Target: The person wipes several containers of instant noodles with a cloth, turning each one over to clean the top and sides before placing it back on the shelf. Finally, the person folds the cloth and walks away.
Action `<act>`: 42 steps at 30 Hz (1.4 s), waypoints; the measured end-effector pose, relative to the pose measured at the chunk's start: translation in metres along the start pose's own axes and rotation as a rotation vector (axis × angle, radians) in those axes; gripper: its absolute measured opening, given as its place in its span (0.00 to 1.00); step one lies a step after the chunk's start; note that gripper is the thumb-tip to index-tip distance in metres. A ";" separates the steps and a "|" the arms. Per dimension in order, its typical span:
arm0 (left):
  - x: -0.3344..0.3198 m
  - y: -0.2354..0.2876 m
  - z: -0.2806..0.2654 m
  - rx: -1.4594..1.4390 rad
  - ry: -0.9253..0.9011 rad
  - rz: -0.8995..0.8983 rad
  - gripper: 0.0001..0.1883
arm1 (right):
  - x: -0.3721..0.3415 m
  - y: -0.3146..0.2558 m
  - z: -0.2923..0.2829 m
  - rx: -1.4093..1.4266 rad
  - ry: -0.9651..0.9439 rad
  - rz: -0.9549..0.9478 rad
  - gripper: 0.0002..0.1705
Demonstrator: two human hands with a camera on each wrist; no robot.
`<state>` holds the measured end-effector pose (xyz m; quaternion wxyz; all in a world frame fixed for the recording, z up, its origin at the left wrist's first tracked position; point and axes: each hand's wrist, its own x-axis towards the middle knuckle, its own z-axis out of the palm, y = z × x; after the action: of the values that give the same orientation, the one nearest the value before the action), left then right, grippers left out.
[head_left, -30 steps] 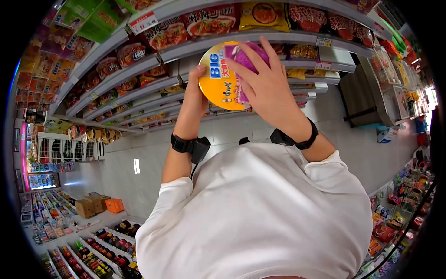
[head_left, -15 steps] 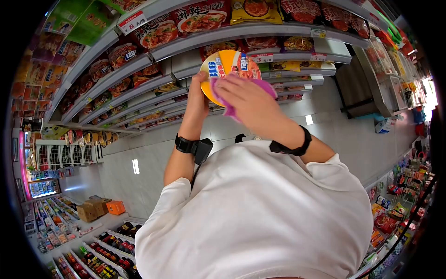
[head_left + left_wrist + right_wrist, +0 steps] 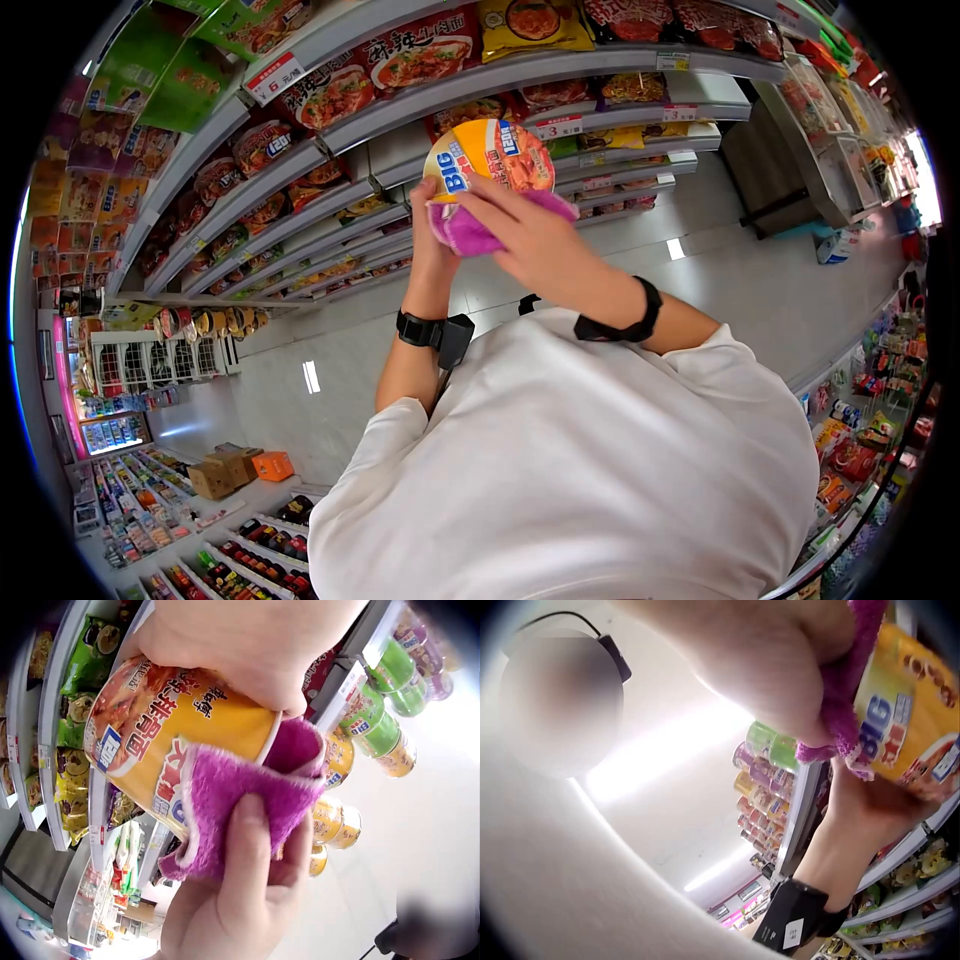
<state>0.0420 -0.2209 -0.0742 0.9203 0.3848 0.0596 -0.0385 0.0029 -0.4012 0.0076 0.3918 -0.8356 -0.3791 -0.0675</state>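
Note:
My left hand [image 3: 431, 235] grips a yellow instant noodle bucket [image 3: 508, 160] with "BIG" on its side and a picture of noodles. In the left wrist view, the bucket [image 3: 180, 727] lies tilted, its pale rim [image 3: 271, 739] towards the cloth. A purple cloth [image 3: 232, 795] with a light edge is pinched in my right hand [image 3: 550, 250], thumb on top, and folds over that rim and part of the side. From the right wrist, the cloth [image 3: 844, 712] shows bunched against the bucket [image 3: 907, 697], partly hidden by my right hand.
Shelves of packaged noodles [image 3: 420, 50] curve in front, with price tags [image 3: 274, 78] on their edges. Stacked noodle buckets [image 3: 386, 697] stand on a shelf. A dark counter [image 3: 790, 160] is at the right. Cardboard boxes [image 3: 225, 472] sit behind at the left.
My right hand and the cloth have moved from the bucket's upper right, across its front, to its lower edge. The bucket has turned, showing more of its noodle picture.

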 end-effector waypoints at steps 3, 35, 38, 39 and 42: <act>-0.017 0.013 0.022 0.186 0.189 0.017 0.27 | 0.002 0.020 -0.028 0.037 0.143 -0.046 0.33; -0.016 -0.002 0.008 0.141 0.166 0.087 0.25 | -0.011 0.017 -0.009 -0.255 0.134 -0.024 0.22; -0.025 0.006 0.018 0.179 0.247 0.050 0.25 | -0.007 0.037 -0.029 -0.338 0.227 0.112 0.24; -0.022 0.004 0.015 0.225 0.195 0.047 0.25 | 0.000 0.040 -0.029 -0.445 0.269 0.094 0.24; -0.020 -0.004 0.023 0.342 0.097 0.061 0.25 | 0.022 0.041 -0.009 -0.494 0.337 0.136 0.24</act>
<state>0.0233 -0.2393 -0.0580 0.8381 0.5389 0.0846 -0.0017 0.0483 -0.4115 -0.0024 0.2376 -0.9061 -0.2238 -0.2690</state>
